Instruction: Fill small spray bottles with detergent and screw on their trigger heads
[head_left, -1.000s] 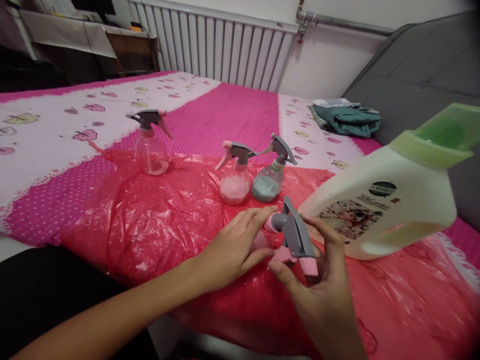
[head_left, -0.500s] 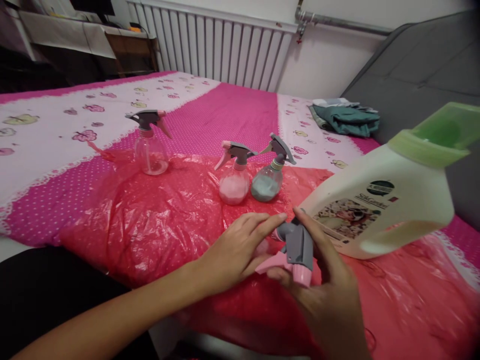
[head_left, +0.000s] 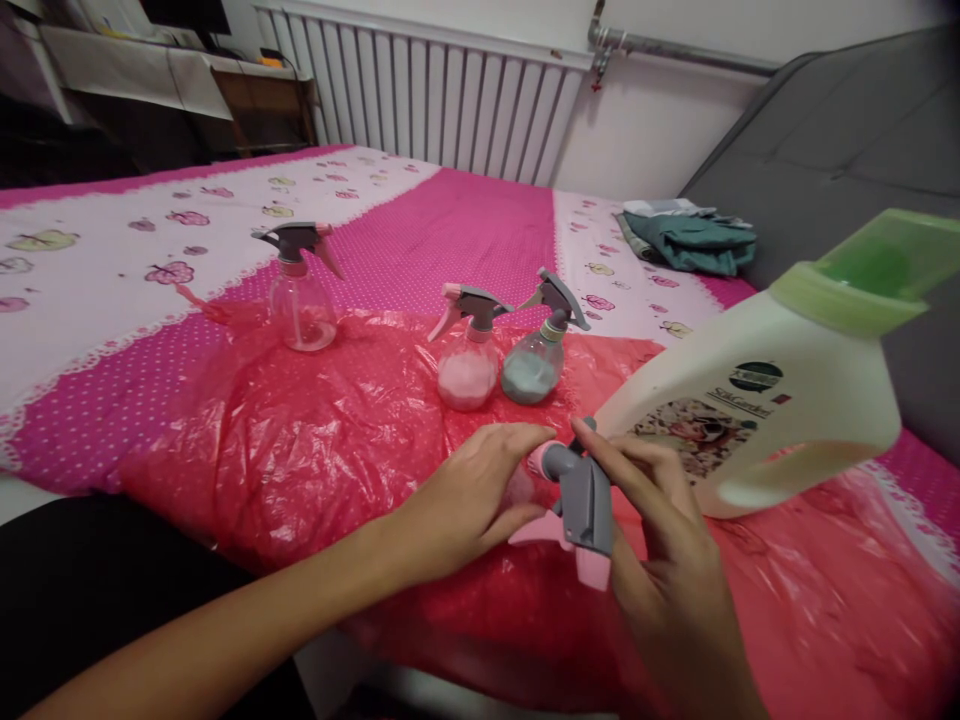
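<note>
My left hand (head_left: 480, 500) is wrapped round the clear body of a spray bottle, mostly hidden by the fingers. Its grey and pink spray head (head_left: 587, 500) tilts toward me. My right hand (head_left: 667, 540) grips that head from the right, index finger at its back end. Just beyond stand a spray bottle with pink contents (head_left: 467, 375) and one with grey-green contents (head_left: 532, 370). A clear pink spray bottle (head_left: 301, 310) stands further left. To the right, a large white jug (head_left: 780, 390) with a green cap leans to the right.
Crumpled red plastic sheeting (head_left: 300, 430) lies under the bottles on a pink and white bedspread (head_left: 465, 230). Folded clothes (head_left: 690, 237) lie at the back right beside a grey headboard (head_left: 840, 140). A white radiator (head_left: 427, 95) stands behind the bed.
The spray head has shifted slightly left and turned, showing its pink collar. My right thumb has left the pink nozzle end, and my right fingers have moved round the head.
</note>
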